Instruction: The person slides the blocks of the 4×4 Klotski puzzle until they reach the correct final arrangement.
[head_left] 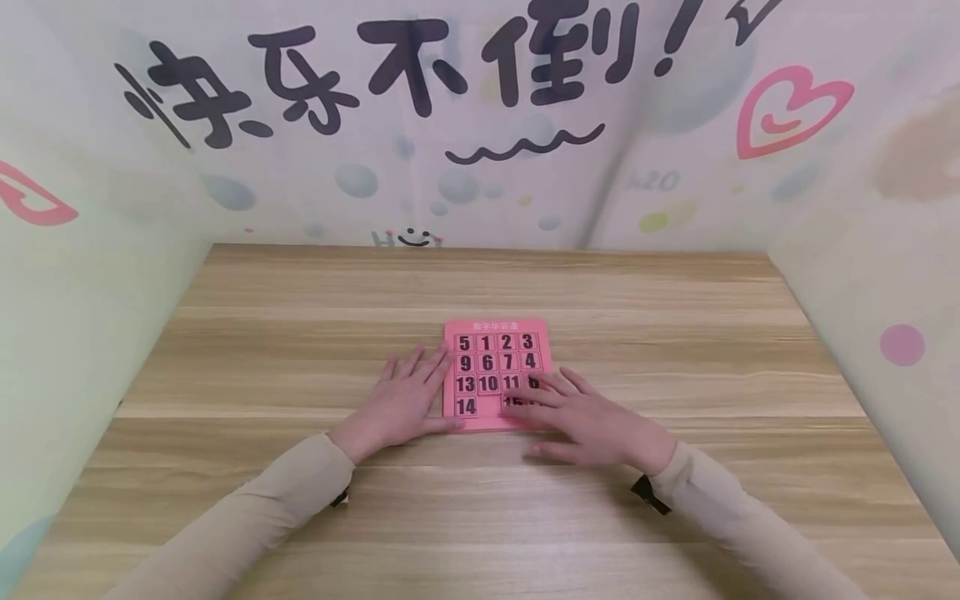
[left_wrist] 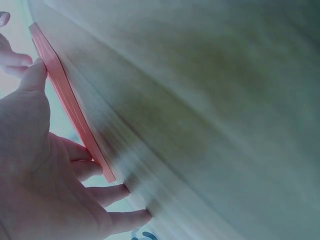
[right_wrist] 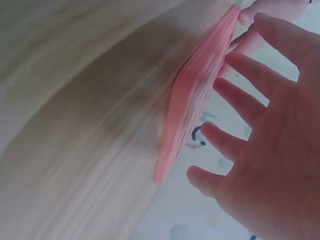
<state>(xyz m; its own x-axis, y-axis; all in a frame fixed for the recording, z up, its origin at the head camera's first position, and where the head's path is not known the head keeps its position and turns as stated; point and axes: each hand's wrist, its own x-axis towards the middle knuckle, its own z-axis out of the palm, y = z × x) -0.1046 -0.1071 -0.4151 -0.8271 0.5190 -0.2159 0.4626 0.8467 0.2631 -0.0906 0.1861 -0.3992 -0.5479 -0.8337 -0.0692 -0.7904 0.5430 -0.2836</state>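
Note:
A pink number slide puzzle (head_left: 497, 372) lies flat on the table, its tiles printed with black numbers. Its top row reads 5, 1, 2, 3 and the second 9, 6, 7, 4. On the bottom row, an uncovered gap (head_left: 489, 407) sits between tiles 14 and 15. My left hand (head_left: 401, 404) rests along the left edge, thumb at the lower left corner and fingers extended. Over the lower right tiles spreads my right hand (head_left: 592, 421), hiding part of 8, 15 and the corner. In the right wrist view its fingers (right_wrist: 242, 102) are apart, close over the puzzle face.
The wood-grain table (head_left: 480, 517) runs back to a printed white backdrop (head_left: 300, 192) with large black characters. Patterned side panels (head_left: 862, 275) border it left and right. A small black strap (head_left: 650, 494) shows beneath the right sleeve.

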